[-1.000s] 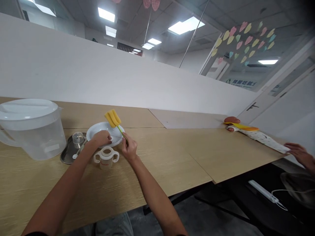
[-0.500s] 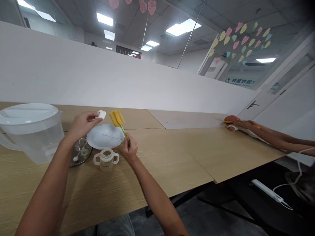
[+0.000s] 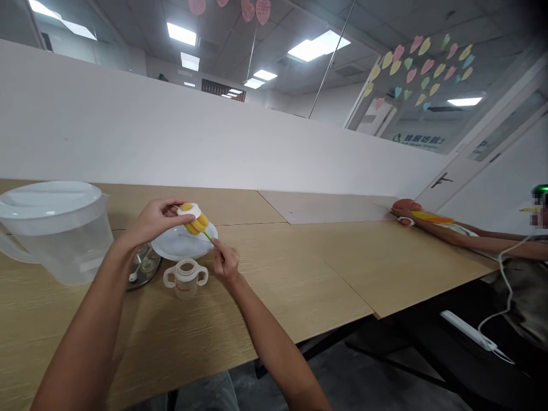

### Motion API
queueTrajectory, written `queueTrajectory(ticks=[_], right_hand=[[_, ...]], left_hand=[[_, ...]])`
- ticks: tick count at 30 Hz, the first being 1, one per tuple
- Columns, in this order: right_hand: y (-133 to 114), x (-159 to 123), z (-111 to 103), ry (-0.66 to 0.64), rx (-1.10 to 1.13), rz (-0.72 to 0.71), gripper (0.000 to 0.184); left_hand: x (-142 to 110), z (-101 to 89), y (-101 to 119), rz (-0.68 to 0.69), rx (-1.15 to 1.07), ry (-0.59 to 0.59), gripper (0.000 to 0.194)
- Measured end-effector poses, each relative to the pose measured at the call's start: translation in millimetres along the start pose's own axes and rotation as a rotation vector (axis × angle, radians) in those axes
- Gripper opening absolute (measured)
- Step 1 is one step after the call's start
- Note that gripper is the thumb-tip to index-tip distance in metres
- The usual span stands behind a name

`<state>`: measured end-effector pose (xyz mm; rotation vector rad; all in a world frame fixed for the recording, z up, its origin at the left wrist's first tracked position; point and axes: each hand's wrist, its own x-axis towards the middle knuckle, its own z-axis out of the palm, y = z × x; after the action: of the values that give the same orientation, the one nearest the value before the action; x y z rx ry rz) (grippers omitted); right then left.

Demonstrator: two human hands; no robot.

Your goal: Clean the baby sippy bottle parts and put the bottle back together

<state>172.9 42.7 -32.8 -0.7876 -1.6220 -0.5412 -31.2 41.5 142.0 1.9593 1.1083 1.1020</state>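
Note:
My left hand (image 3: 154, 221) pinches a small white ring-shaped bottle cap (image 3: 194, 210) above a white bowl (image 3: 171, 245). My right hand (image 3: 226, 260) is closed around the green handle of a yellow sponge brush (image 3: 198, 226). The sponge head presses into the cap, with some yellow showing at the cap's opening. Just below the bowl, a clear two-handled baby cup (image 3: 186, 281) stands upright, its top open. Partly behind my left forearm lies a round metal tray (image 3: 150, 279) with small clear parts and a white spoon-like piece on it.
A large lidded clear pitcher (image 3: 72, 245) stands at the left. Far right, another person's arms (image 3: 454, 235) rest on the table near a reddish round object (image 3: 406, 204). A white power strip (image 3: 466, 330) lies on a black surface below the table edge.
The white cap and the sponge head, apart before, have come together over the bowl. My left hand has moved right, and the brush head has tipped lower.

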Motion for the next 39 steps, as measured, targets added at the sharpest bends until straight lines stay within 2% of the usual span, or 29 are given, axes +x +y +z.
queueTrajectory(ticks=[2,6,8,11,13,14,17,19,20,22,25,27,28,30,32,39], right_hand=[[-2,0,1,-0.046,0.034,0.047,0.037],[-4,3,3,-0.142,0.074,0.195,0.037],[-5,5,3,-0.103,0.104,0.274,0.037],[-6,7,2,0.049,0.143,0.357,0.036],[-7,7,2,0.147,0.155,0.364,0.036],[-8,6,3,0.146,0.163,0.338,0.035],[-10,3,3,-0.047,0.192,0.234,0.036],[-11,3,3,-0.148,0.191,0.27,0.037],[-10,3,2,-0.144,0.183,0.328,0.037],[-9,6,1,-0.078,0.174,0.456,0.039],[-6,11,-1,0.03,0.191,0.583,0.041],[-5,13,-1,0.051,0.215,0.618,0.041],[-5,13,-1,0.051,0.227,0.63,0.041],[-7,13,-2,0.045,0.247,0.648,0.041],[-7,12,-2,0.051,0.255,0.668,0.041],[-5,12,-2,0.082,0.238,0.735,0.042]], left_hand=[[-1,-6.0,0,0.058,0.182,0.049,0.061],[-1,-11.2,-1,0.199,0.476,0.204,0.045],[-1,-11.4,-3,0.239,0.525,0.244,0.042],[-1,-11.9,-6,0.266,0.601,0.284,0.038],[0,-12.0,-8,0.261,0.656,0.303,0.036],[0,-11.7,-8,0.26,0.673,0.302,0.036],[0,-9.9,-7,0.257,0.705,0.274,0.046],[0,-10.9,-6,0.225,0.743,0.272,0.056],[-1,-13.0,-5,0.192,0.767,0.269,0.059],[-4,-20.8,-6,0.101,0.812,0.205,0.055],[-8,-38.3,-14,-0.119,0.834,-0.081,0.039],[-9,-48.5,-25,-0.305,0.838,-0.281,0.032],[-9,-52.0,-31,-0.388,0.846,-0.342,0.03],[-7,-55.4,-43,-0.499,0.862,-0.387,0.028],[-4,-54.6,-53,-0.55,0.856,-0.39,0.028],[0,-40.2,-68,-0.619,0.797,-0.499,0.023]])
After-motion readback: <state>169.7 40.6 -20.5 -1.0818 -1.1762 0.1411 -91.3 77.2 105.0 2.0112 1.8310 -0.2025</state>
